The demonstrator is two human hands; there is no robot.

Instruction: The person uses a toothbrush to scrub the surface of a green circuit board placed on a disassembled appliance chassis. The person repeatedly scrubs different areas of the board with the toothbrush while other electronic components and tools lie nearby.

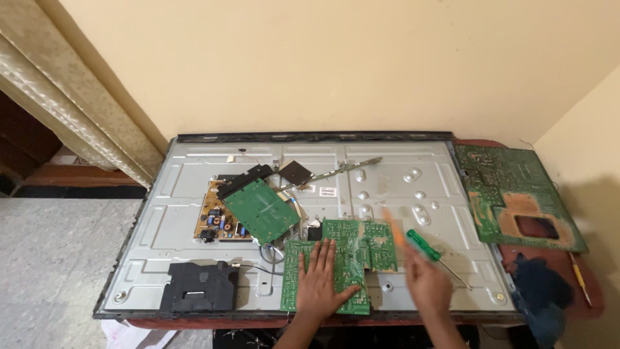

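- Cream walls meet in a corner behind a reddish worktop; a curtain hangs at the left over a speckled floor.
- Panel: the grey metal back of a flat screen lies face down across the worktop, long axis left to right.
- Left hand: palm down, fingers spread and straight, pressed flat on the board. Nothing is gripped.
- Right hand: blurred. It lies over the near right part of the panel, beside the screwdriver. Whether the fingers are curled or have hold of anything cannot be told.
- Board: green, stepped outline, lying flat on the near middle of the panel. Long axis runs left to right; the taller left part reaches the near edge.
- Screwdriver: green handle pointing up-left, thin shaft pointing down-right toward the near right corner. It sits just right of the board.
- Labels: two small white rectangular labels on the panel centre, above the board.
- Second green board: tilted, overlapping an orange board at left centre.
- Black box: near left corner of the panel.
- Large green board: on the worktop, right of the panel, with an orange patch.
- Dark blue cloth: near right corner.
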